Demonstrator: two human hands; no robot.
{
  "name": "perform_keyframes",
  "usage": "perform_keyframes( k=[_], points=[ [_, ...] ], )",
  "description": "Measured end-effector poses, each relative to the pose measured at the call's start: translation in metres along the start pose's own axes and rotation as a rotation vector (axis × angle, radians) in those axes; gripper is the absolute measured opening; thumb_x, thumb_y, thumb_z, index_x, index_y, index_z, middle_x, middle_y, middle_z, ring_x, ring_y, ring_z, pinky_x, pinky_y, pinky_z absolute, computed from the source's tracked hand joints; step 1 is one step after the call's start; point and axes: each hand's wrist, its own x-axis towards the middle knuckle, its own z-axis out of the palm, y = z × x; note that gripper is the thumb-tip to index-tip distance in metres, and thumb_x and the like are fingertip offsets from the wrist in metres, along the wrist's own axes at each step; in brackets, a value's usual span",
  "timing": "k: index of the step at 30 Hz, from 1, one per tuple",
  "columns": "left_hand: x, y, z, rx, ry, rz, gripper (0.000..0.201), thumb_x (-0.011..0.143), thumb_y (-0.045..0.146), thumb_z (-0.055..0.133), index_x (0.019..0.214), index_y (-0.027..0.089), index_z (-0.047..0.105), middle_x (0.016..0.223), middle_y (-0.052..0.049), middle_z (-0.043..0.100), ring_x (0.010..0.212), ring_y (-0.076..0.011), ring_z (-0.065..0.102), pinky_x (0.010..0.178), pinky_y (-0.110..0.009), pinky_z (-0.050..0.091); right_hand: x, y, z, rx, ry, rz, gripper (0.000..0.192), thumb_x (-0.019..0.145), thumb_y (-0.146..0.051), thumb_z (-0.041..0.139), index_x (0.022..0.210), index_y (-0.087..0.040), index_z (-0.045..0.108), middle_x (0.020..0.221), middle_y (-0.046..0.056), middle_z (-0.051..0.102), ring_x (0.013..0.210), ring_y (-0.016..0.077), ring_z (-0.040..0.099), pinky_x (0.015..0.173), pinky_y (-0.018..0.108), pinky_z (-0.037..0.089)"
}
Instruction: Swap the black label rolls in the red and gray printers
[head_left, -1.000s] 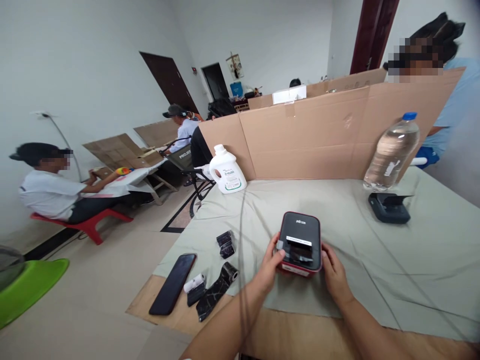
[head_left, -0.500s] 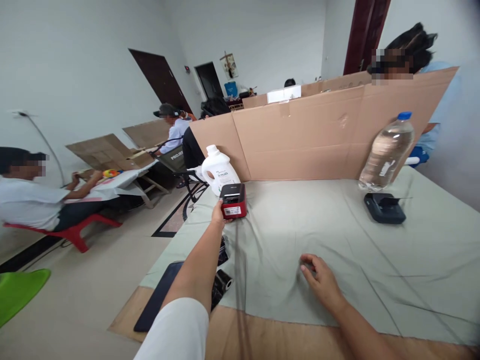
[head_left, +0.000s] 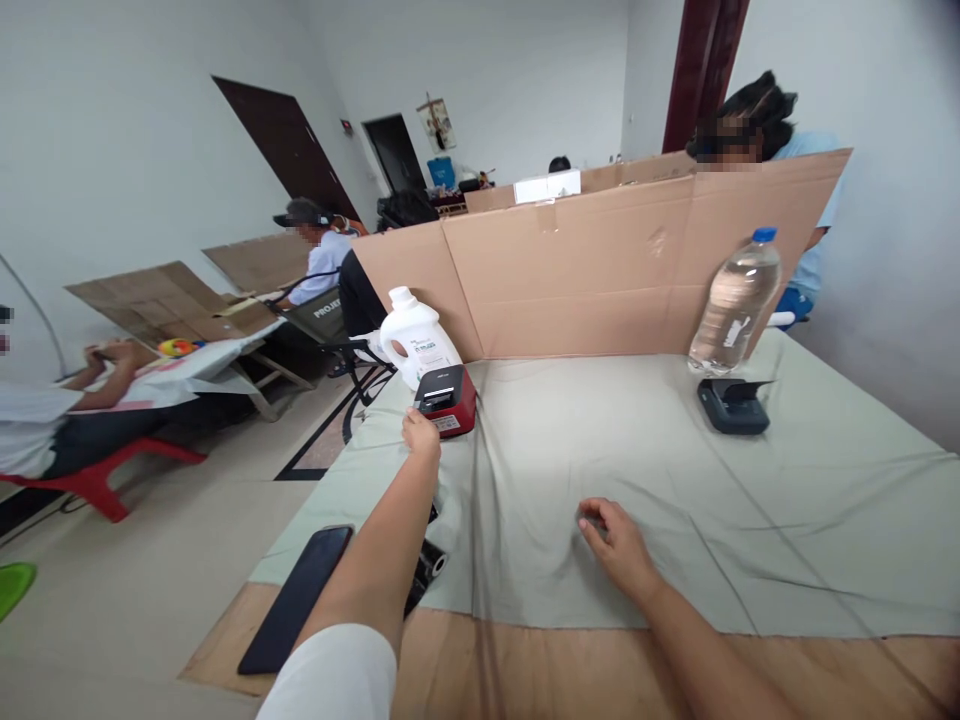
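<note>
My left hand [head_left: 422, 433] is closed on the near left side of a red and black box-shaped device [head_left: 446, 400], which looks like a small label printer. Some of its fingers are hidden behind the device. Right behind stands a white jug with a handle [head_left: 420, 335]. My right hand [head_left: 611, 535] hovers over or rests on the pale green cloth [head_left: 540, 460], holding nothing, its fingers loosely curled and thumb apart. Under my left forearm lies a black roll [head_left: 431, 565], partly covered. A dark phone-like slab [head_left: 300, 600] is at the left.
A cardboard divider [head_left: 570, 290] runs along the table's back. Toward the right stand a clear water bottle with a blue cap [head_left: 735, 300] and a small black device [head_left: 733, 406]. Bare wood [head_left: 570, 670] shows along the front edge. Other people sit beyond the table.
The red and black device has turned slightly, and my left hand has shifted round to its near left corner. My view has swung a little right. My right hand keeps its curled pose.
</note>
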Motion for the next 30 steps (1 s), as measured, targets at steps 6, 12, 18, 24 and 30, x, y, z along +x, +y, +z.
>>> perform_keyframes(
  k=[6,12,18,24,30],
  points=[
    [-0.116,-0.016,0.023,-0.127,-0.08,0.163,0.028,0.094,0.037,0.036,0.112,0.021,0.051,0.122,-0.011,0.055,0.111,-0.02,0.056,0.09,-0.032,0.045,0.001,-0.004,0.002,0.125,-0.03,0.087,0.025,0.085,-0.042,0.051,0.09,-0.021,0.065,0.086,0.006,0.07,0.08,0.0208,0.065,0.073,0.035,0.053],
    [-0.223,-0.066,0.035,-0.35,-0.499,0.098,0.037,0.087,0.054,0.044,0.085,0.018,0.056,0.085,-0.005,0.061,0.07,-0.0147,0.059,0.062,-0.027,0.045,-0.023,-0.002,0.005,0.235,-0.159,0.081,0.031,0.088,-0.048,0.047,0.082,-0.021,0.062,0.073,0.002,0.065,0.066,0.0165,0.06,0.063,0.029,0.05],
    [-0.226,-0.079,0.03,-0.301,-0.602,0.119,0.041,0.086,0.057,0.048,0.079,0.019,0.06,0.077,-0.002,0.06,0.068,-0.0139,0.058,0.063,-0.027,0.046,0.043,0.046,-0.081,-0.203,0.242,-0.013,0.049,0.073,-0.061,0.058,0.098,-0.019,0.061,0.102,0.013,0.065,0.1,0.0299,0.059,0.088,0.048,0.047],
    [-0.227,-0.076,0.033,-0.256,-0.69,0.152,0.036,0.086,0.053,0.052,0.077,0.019,0.059,0.076,-0.002,0.059,0.069,-0.0135,0.056,0.065,-0.027,0.046,0.127,0.087,-0.191,-0.632,0.651,0.428,0.094,0.063,-0.055,0.071,0.133,-0.001,0.04,0.142,0.034,0.034,0.132,0.0472,0.029,0.105,0.061,0.022],
    [-0.228,-0.083,0.037,-0.215,-0.732,0.192,0.031,0.087,0.048,0.052,0.079,0.02,0.059,0.073,-0.002,0.058,0.071,-0.0144,0.055,0.068,-0.027,0.044,0.142,0.1,-0.203,-0.617,0.443,0.78,0.103,0.062,-0.053,0.076,0.138,0.003,0.033,0.132,0.035,0.047,0.125,0.0426,0.044,0.102,0.049,0.035]
  ],
)
